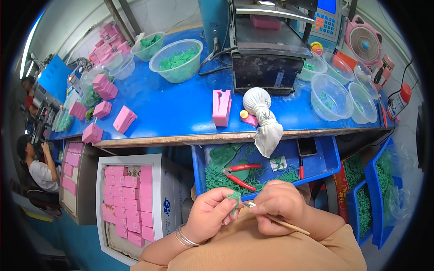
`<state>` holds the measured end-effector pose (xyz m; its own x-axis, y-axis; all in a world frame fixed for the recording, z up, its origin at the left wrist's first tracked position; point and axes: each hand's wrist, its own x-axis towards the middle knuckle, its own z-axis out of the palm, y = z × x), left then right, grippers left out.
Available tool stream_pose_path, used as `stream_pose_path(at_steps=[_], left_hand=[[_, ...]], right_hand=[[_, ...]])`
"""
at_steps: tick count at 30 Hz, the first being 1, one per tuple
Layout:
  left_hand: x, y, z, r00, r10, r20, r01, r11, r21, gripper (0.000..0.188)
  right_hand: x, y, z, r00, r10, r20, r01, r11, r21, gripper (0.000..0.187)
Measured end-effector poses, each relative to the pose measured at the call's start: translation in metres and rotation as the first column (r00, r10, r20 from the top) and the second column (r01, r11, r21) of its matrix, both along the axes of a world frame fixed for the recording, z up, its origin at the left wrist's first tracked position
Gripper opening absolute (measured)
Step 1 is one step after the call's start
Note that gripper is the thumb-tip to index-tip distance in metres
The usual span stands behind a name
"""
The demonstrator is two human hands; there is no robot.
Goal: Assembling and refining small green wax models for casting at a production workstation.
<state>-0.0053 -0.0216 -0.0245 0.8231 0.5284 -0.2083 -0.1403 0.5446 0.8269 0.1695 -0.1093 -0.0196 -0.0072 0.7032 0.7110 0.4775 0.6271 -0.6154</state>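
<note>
Close to my body, my left hand (210,214) pinches a small green openwork piece (235,197) between thumb and fingers. My right hand (281,205) is closed around a thin wooden-handled tool (289,225), its handle end pointing down to the right. The tool's tip reaches toward the green piece; whether they touch, I cannot tell. A small white bit shows at my right thumb. Just beyond my hands is an open blue drawer (323,168) with many green pieces, red-handled pliers (242,175), a red-handled tool (301,167) and a dark phone (307,147).
On the blue table (167,113) stand pink blocks (221,107), a tied white cloth bundle (263,115), plastic bowls (177,58) and a press machine (271,63). A white box (158,198) of pink blocks is at left, blue bins (377,203) at right. Another person (43,169) sits far left.
</note>
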Motion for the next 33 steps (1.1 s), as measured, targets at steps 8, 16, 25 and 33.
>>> stream_pose_path(at_steps=[8, 16, 25, 33], left_hand=[[-0.001, 0.002, 0.0, 1.0, -0.021, -0.015, 0.021, 1.0, 0.007, 0.013], [-0.002, 0.003, -0.003, 0.999, -0.042, -0.001, 0.042, 0.997, -0.062, 0.013], [-0.002, 0.003, -0.001, 0.999, -0.032, -0.038, 0.03, 0.998, -0.052, 0.014], [0.007, 0.002, 0.007, 0.996, 0.079, -0.04, -0.063, 0.951, 0.304, 0.016]], right_hand=[[0.001, 0.0, -0.002, 1.0, 0.015, -0.013, -0.015, 1.0, -0.002, 0.03], [0.004, 0.0, 0.0, 0.995, 0.097, -0.015, -0.098, 0.994, -0.044, 0.03], [0.003, -0.001, -0.003, 0.996, 0.083, -0.012, -0.084, 0.996, -0.04, 0.031], [0.006, -0.006, -0.001, 0.985, -0.02, -0.173, -0.006, 0.989, -0.148, 0.022]])
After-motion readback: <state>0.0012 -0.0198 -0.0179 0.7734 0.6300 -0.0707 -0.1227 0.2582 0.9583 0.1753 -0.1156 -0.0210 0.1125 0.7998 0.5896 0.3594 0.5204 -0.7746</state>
